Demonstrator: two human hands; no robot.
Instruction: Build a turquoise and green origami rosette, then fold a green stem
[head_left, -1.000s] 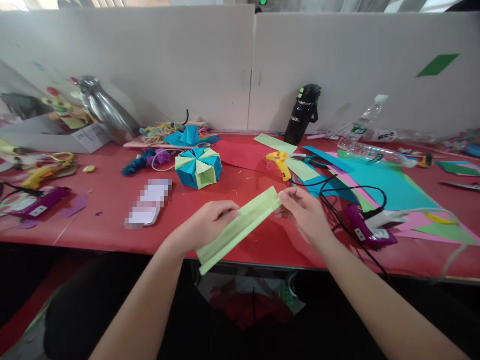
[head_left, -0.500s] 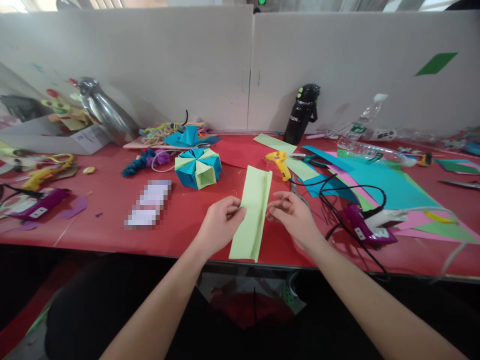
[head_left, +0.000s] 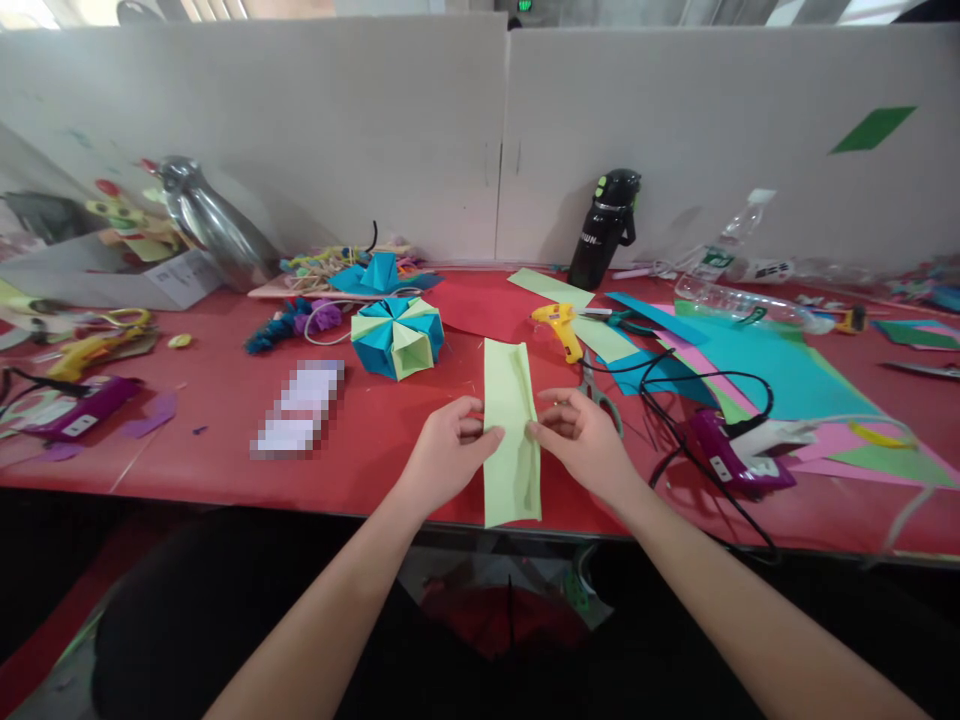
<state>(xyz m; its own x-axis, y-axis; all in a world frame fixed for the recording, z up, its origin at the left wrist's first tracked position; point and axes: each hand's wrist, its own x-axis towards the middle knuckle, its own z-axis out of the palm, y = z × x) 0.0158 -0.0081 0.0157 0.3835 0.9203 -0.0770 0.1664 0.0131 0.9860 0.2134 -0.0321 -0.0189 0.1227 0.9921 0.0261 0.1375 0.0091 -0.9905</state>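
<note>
A: In the head view, where's the folded light-green paper strip (head_left: 511, 465)?
B: Between the hands. The left hand (head_left: 452, 455) pinches its near side, thumb on top; the right hand (head_left: 583, 440), barely parted, pinches the folded edge.
A: Why both sides?
B: Probably to keep it flat and straight while steadying that fold.
A: Anything in the way?
B: Scissors (head_left: 615, 410) lie just beside the right hand, the yellow glue gun (head_left: 556, 322) beyond it, black cable (head_left: 651, 400) farther right.
</note>
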